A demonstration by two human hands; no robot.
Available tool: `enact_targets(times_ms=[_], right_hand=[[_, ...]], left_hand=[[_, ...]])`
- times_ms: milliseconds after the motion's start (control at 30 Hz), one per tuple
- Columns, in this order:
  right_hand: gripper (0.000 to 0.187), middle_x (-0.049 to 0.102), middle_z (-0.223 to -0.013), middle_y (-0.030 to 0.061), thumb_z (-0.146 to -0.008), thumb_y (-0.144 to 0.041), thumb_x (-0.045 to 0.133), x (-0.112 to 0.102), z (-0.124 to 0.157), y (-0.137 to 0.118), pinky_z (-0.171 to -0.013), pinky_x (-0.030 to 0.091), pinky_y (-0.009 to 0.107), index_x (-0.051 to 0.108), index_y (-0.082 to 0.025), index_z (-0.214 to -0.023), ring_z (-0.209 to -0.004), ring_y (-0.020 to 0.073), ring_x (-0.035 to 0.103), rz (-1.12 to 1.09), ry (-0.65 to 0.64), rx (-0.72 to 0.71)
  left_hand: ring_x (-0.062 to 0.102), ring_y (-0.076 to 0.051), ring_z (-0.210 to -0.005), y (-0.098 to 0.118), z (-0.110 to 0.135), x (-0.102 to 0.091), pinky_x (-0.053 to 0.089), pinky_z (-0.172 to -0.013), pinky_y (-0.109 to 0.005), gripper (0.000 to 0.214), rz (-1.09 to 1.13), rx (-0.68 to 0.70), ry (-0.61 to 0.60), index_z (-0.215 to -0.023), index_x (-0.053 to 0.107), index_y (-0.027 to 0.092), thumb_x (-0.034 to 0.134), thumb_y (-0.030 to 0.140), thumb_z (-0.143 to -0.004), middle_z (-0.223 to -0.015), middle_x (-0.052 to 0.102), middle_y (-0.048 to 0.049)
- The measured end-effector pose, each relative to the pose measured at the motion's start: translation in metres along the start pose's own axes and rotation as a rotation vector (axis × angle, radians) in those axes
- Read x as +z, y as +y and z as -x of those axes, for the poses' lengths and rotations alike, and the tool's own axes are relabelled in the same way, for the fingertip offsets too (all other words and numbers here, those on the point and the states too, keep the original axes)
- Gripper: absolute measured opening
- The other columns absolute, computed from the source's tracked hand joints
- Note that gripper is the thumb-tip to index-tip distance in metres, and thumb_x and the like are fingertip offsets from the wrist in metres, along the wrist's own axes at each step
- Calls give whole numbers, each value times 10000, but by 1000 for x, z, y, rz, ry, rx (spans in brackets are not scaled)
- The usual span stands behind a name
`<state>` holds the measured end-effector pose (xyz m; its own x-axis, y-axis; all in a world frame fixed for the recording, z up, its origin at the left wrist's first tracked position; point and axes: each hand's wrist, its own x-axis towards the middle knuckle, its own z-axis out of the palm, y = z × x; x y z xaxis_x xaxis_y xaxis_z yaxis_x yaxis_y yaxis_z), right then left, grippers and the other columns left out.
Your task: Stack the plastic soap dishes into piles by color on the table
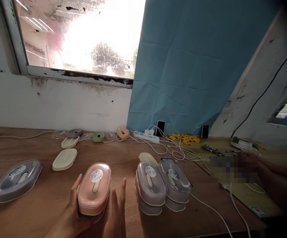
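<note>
The pink box (88, 191) is clasped in the left hand (72, 211); the right hand (116, 210) is spread beside it; level support is advised

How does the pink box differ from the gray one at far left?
Colour: the pink box is peach-pink; the gray box is gray.
Hold: the left hand holds the pink box; the gray box rests on the table, untouched.
Pose: in this view, the pink box points nearly straight ahead; the gray box slants much further right.
Shared: rounded oblong shape, a round sticker and a pale strip on top.
</note>
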<state>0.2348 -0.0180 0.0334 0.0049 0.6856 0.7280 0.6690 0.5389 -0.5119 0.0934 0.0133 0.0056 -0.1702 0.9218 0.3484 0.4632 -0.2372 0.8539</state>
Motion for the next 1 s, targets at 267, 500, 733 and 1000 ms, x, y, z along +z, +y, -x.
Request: enact_targets(times_ms=[267, 500, 733, 1000], right_hand=[[638, 390, -1395, 123, -828, -296, 523, -79, -34, 40, -838, 495, 540, 275, -265, -1414, -1231, 347, 455, -100, 512, -174], [400, 542, -1144, 110, -790, -212, 548, -135, -127, 19, -912, 433, 485, 449, -199, -1178, -1086, 261, 531, 165, 463, -280], [248, 619, -997, 88, -854, -328, 475, -119, -199, 47, -773, 440, 384, 493, -191, -1060, -935, 251, 571, 529, -67, -152], [275, 632, -1073, 145, -862, -205, 426, -33, -297, 133, -685, 423, 296, 519, -148, -1114, -974, 254, 595, 937, -809, -293]], left_hand=[[344, -325, -1321, 20, -69, 52, 303, -1078, -485, 1127, 6, 0, -136, -1416, -17, 234, 733, 381, -587, -1477, 264, -158], [347, -326, -1316, 36, -132, 133, 307, -1060, -463, 1168, 138, -4, -171, -1419, -6, 197, 767, 325, -552, -1461, 285, -185], [178, -375, -1377, 24, -164, 164, 280, -1080, -457, 1412, 72, -11, -202, -1409, -151, 86, 828, 358, -428, -1479, 112, -297], [124, -346, -1394, -28, -220, 59, 107, -1128, -505, 727, -384, 145, -118, -1309, 371, 115, 569, 122, -609, -1479, 230, -184]])
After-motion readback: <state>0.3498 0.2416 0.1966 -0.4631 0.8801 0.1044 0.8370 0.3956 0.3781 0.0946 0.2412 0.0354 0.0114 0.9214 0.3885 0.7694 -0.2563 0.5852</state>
